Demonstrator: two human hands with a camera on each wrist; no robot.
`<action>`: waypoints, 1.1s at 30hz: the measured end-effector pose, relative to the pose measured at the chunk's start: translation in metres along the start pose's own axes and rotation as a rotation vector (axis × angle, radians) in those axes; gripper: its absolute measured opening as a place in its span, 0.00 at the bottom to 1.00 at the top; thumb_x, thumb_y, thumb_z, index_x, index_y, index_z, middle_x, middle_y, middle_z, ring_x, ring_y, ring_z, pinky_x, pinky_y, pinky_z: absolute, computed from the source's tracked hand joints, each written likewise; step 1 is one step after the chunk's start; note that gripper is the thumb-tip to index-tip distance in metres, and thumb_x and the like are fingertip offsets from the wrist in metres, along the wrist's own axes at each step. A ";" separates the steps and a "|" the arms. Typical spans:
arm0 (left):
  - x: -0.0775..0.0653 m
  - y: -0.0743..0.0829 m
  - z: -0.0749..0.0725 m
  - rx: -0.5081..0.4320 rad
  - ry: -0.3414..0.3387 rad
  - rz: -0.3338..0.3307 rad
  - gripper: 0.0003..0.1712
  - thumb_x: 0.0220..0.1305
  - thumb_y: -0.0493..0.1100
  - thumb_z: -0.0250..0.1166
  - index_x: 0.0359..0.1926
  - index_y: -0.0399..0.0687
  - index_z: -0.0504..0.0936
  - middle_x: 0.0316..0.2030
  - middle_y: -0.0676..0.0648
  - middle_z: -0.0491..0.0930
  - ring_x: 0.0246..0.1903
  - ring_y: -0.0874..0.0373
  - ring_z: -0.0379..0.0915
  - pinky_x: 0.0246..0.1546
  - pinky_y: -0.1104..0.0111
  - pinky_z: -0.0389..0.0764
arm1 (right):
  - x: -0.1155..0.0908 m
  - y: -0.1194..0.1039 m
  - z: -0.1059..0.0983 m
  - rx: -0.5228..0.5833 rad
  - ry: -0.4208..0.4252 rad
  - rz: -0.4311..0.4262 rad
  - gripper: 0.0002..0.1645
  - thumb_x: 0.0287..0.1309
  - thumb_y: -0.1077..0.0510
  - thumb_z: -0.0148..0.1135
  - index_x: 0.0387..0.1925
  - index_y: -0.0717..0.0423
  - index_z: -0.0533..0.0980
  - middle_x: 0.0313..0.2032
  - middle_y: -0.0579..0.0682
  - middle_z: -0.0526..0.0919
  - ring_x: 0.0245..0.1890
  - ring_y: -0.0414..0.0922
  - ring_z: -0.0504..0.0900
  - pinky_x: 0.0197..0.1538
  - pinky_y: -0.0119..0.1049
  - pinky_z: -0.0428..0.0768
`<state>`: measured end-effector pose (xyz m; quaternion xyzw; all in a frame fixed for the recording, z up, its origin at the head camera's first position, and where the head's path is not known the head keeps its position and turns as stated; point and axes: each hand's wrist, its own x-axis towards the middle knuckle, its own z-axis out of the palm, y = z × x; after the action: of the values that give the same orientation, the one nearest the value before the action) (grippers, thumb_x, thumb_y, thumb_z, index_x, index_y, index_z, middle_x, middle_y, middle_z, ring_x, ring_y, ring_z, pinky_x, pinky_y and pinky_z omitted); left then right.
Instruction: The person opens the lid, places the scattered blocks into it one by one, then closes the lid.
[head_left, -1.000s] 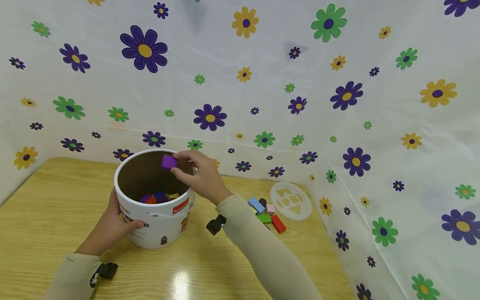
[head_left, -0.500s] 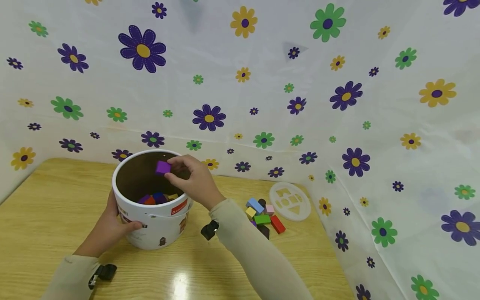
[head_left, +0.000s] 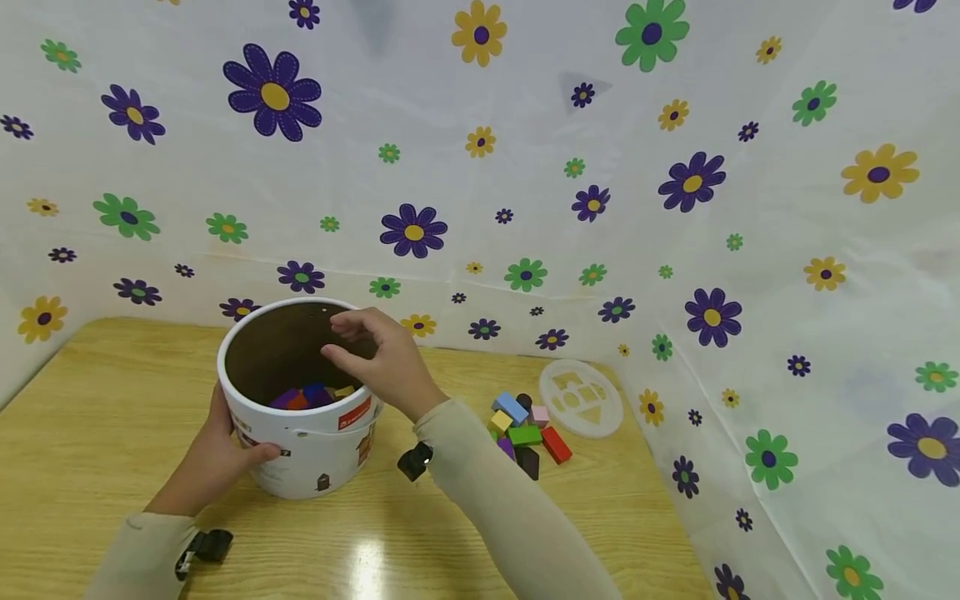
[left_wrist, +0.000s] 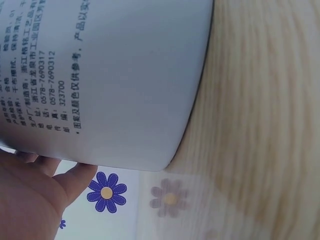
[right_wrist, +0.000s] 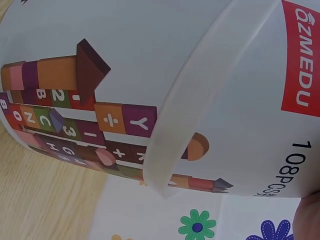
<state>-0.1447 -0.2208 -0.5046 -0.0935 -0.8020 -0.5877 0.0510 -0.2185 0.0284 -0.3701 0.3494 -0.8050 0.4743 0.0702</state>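
Note:
A white bucket with printed pictures and a red label stands upright on the table. My left hand grips its left side, thumb across the front and fingers round behind; in the left wrist view the left hand lies against the wall beside printed text. Over the bucket's right rim reaches my right hand, thumb and fingers spread apart with nothing between them. Down inside the bucket lie several coloured blocks, purple, red, blue and yellow. The right wrist view shows the bucket's handle and only a sliver of that hand.
Right of the bucket, loose blocks lie heaped: a light blue block, a green block, a red block and others. A white lid with shaped cut-outs lies behind them. Flowered sheeting walls off the wooden table.
My right hand has lowered slightly over the bucket and let go of a purple cube that it pinched before. My left hand keeps its place on the bucket.

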 end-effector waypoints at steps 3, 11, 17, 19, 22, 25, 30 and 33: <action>-0.003 0.000 0.001 0.005 0.001 -0.004 0.70 0.64 0.47 0.75 0.80 0.80 0.26 0.80 0.34 0.40 0.74 0.21 0.41 0.63 0.19 0.47 | -0.003 0.001 -0.001 0.019 -0.002 -0.011 0.21 0.66 0.56 0.71 0.58 0.57 0.79 0.53 0.51 0.84 0.53 0.48 0.84 0.61 0.43 0.84; -0.002 0.002 -0.001 0.015 0.004 -0.019 0.69 0.64 0.48 0.74 0.79 0.81 0.25 0.81 0.34 0.39 0.74 0.21 0.41 0.62 0.19 0.48 | -0.026 0.005 -0.021 0.051 -0.053 -0.077 0.37 0.63 0.57 0.73 0.70 0.53 0.70 0.66 0.51 0.74 0.67 0.46 0.73 0.71 0.37 0.73; 0.000 -0.001 -0.001 -0.009 0.003 -0.017 0.70 0.64 0.46 0.75 0.80 0.79 0.26 0.81 0.34 0.39 0.75 0.21 0.40 0.64 0.19 0.46 | -0.060 0.028 -0.064 0.044 -0.004 -0.104 0.36 0.63 0.63 0.71 0.70 0.56 0.68 0.67 0.53 0.72 0.68 0.47 0.71 0.72 0.43 0.74; 0.000 -0.002 -0.001 0.000 0.007 -0.018 0.70 0.63 0.46 0.75 0.80 0.78 0.26 0.80 0.33 0.40 0.74 0.20 0.40 0.63 0.19 0.46 | -0.073 0.043 -0.080 0.006 0.016 -0.066 0.35 0.65 0.63 0.70 0.70 0.54 0.68 0.67 0.52 0.72 0.67 0.48 0.72 0.70 0.43 0.75; 0.000 -0.003 -0.001 0.015 0.016 -0.019 0.71 0.63 0.46 0.75 0.80 0.78 0.25 0.80 0.32 0.40 0.74 0.19 0.40 0.63 0.19 0.46 | -0.096 0.067 -0.101 -0.080 0.032 0.034 0.33 0.68 0.59 0.68 0.71 0.51 0.68 0.66 0.50 0.72 0.66 0.49 0.73 0.68 0.44 0.77; 0.001 -0.004 -0.001 0.016 0.011 -0.029 0.70 0.64 0.47 0.75 0.79 0.80 0.24 0.81 0.33 0.38 0.74 0.20 0.39 0.63 0.19 0.46 | -0.121 0.089 -0.116 -0.170 0.007 0.153 0.32 0.70 0.53 0.67 0.71 0.53 0.68 0.65 0.52 0.73 0.63 0.53 0.75 0.65 0.49 0.79; 0.001 -0.004 0.000 0.020 0.008 -0.031 0.69 0.65 0.48 0.74 0.79 0.80 0.24 0.81 0.33 0.38 0.74 0.19 0.39 0.62 0.19 0.47 | -0.162 0.116 -0.131 -0.307 -0.096 0.327 0.34 0.69 0.47 0.67 0.70 0.57 0.70 0.62 0.56 0.76 0.58 0.56 0.78 0.60 0.53 0.82; 0.000 -0.005 0.001 0.013 0.010 -0.024 0.69 0.65 0.48 0.74 0.79 0.79 0.24 0.81 0.33 0.38 0.74 0.19 0.39 0.63 0.19 0.46 | -0.183 0.123 -0.138 -0.360 -0.140 0.381 0.34 0.68 0.47 0.69 0.68 0.58 0.72 0.60 0.56 0.78 0.56 0.53 0.80 0.58 0.53 0.82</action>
<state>-0.1460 -0.2207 -0.5092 -0.0806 -0.8066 -0.5835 0.0484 -0.1899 0.2688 -0.4647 0.2054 -0.9305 0.3029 -0.0150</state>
